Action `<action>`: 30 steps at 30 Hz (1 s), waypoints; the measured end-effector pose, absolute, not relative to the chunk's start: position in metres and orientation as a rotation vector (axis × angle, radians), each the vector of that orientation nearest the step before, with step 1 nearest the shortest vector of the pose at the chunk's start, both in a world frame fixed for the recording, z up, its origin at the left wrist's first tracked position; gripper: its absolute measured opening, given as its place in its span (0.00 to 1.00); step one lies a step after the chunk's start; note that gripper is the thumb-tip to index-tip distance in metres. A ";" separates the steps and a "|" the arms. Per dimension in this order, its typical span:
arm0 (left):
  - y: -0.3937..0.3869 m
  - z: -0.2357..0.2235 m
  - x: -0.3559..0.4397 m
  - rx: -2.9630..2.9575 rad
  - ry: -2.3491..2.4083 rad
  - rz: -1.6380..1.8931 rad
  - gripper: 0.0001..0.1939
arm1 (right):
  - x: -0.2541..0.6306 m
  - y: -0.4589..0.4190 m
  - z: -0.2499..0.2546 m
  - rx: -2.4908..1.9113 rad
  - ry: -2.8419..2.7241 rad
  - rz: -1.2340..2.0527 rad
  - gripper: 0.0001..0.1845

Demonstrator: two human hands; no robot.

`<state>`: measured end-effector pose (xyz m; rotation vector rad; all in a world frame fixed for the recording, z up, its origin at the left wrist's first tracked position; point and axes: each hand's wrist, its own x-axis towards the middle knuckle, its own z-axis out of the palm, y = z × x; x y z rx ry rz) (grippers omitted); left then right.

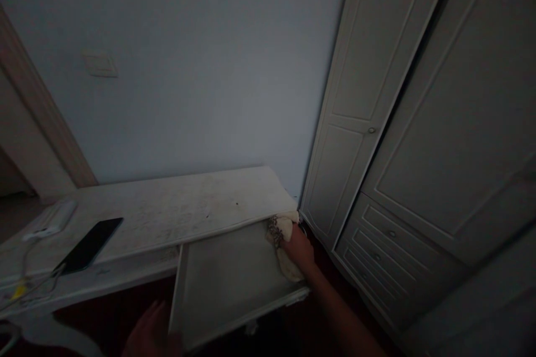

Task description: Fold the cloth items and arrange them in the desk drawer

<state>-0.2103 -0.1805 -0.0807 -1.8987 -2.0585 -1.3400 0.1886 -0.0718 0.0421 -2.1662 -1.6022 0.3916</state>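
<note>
A white drawer [234, 273] is pulled out from under the front edge of a white desk [167, 201]. My right hand [298, 248] is closed on a beige cloth [278, 230] with a brown pattern and presses it against the drawer's right side. Part of the cloth hangs down inside the drawer. At the lower edge of the view, my left hand [148, 332] is at the drawer's left wall near the front corner, with its fingers curled over that wall. It is dark and somewhat blurred.
A dark phone [90, 245] with a cable and a white box-shaped device [50, 218] lie on the desk's left part. A white wardrobe [349, 150] with small drawers stands close on the right. Behind the desk is a pale wall [209, 67] with a light switch [99, 64].
</note>
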 end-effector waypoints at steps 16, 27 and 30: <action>-0.144 -0.022 -0.179 -2.754 -1.792 -0.251 0.19 | 0.190 -0.074 0.040 -2.166 -1.601 0.416 0.33; -0.143 -0.014 -0.166 -2.698 -1.881 -0.173 0.23 | 0.191 -0.074 0.036 -2.161 -1.575 0.410 0.32; -0.146 -0.010 -0.166 -2.704 -1.883 -0.157 0.22 | 0.192 -0.074 0.035 -2.167 -1.572 0.413 0.32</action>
